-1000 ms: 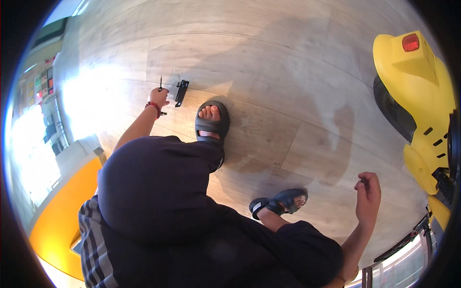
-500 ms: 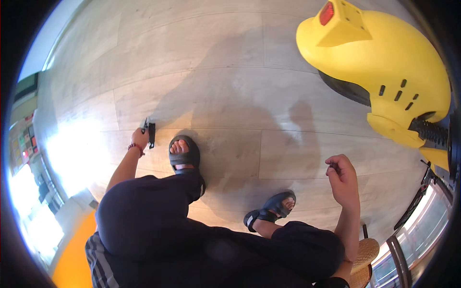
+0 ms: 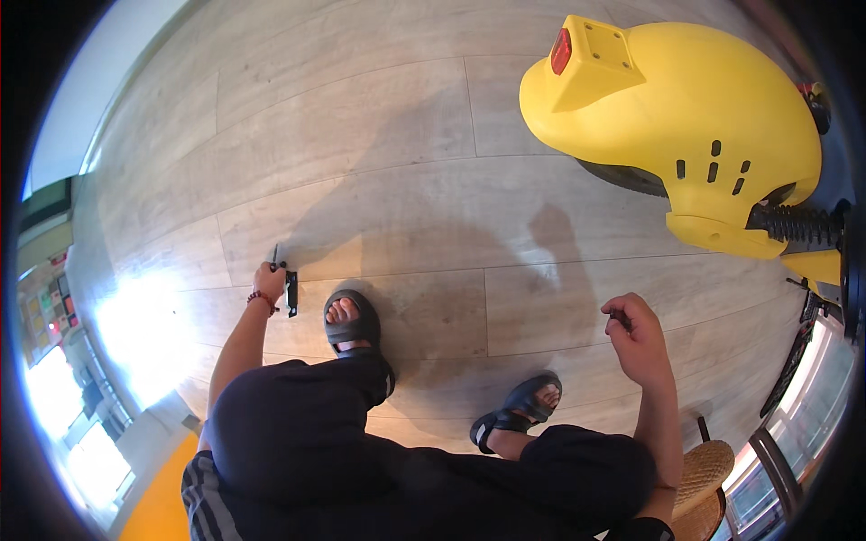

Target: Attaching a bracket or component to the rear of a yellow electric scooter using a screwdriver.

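Black object (image 3: 620,318) hides mostly inside the curled right grip (image 3: 641,337); left grip (image 3: 267,279) clasps a half-covered tool (image 3: 275,255).

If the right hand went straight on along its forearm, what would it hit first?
Most likely the black tyre or the yellow fender just over it, beyond a stretch of floor. The right hand's height is unclear, so contact is uncertain.

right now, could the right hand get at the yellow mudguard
Probably, with some stretch: only floor shows between the right hand and the yellow mudguard. The fingers look curled around a small dark object, though, which may hamper gripping.
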Action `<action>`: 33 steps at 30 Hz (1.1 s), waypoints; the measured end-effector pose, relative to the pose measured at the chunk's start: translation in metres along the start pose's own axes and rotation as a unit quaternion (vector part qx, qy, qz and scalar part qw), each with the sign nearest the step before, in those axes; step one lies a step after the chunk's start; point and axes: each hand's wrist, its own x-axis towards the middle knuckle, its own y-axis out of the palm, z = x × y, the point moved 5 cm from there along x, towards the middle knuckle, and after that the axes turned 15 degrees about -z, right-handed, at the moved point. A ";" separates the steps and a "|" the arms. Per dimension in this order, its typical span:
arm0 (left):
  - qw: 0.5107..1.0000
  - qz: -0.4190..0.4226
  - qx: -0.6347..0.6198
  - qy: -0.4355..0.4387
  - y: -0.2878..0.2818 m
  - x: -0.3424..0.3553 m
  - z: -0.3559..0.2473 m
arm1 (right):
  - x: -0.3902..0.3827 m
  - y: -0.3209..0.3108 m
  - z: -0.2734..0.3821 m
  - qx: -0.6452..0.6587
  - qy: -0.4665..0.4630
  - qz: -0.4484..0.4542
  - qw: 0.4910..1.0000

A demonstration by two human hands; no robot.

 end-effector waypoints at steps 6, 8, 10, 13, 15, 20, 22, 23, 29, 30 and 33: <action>0.997 0.009 -0.071 -0.024 -0.005 -0.015 -0.030 | 0.001 0.000 -0.010 0.017 0.036 0.001 0.999; 0.999 -0.012 0.001 0.050 -0.004 -0.001 -0.015 | 0.003 0.002 -0.010 0.026 0.035 0.001 0.999; 0.989 -0.028 0.071 0.126 -0.003 0.002 -0.020 | 0.003 0.002 -0.012 0.032 0.037 -0.003 0.999; 0.982 -0.019 0.093 0.165 -0.001 0.001 -0.028 | 0.006 0.003 -0.010 0.040 0.041 -0.008 0.998; 0.984 -0.035 0.110 0.139 0.001 0.007 -0.028 | 0.007 0.004 -0.008 0.007 0.044 -0.007 0.999; 0.989 -0.089 0.075 0.096 -0.021 0.010 -0.018 | 0.001 0.001 -0.018 0.036 0.042 -0.017 0.998; 0.987 -0.030 -0.073 -0.141 -0.018 -0.005 -0.001 | 0.000 -0.003 -0.021 0.039 0.041 -0.031 0.998; 0.984 -0.052 -0.069 -0.153 -0.024 -0.011 0.014 | 0.000 -0.001 -0.018 0.049 0.041 -0.032 0.997; 0.968 -0.221 0.051 0.109 -0.012 -0.065 -0.001 | 0.000 -0.004 -0.019 0.054 0.036 -0.031 0.997; 0.964 -0.225 0.042 0.138 -0.011 -0.070 -0.011 | 0.002 -0.004 -0.017 0.055 0.018 -0.028 0.998; 0.976 -0.188 0.064 0.088 -0.008 -0.074 -0.022 | 0.007 0.000 -0.012 0.050 0.011 -0.009 0.999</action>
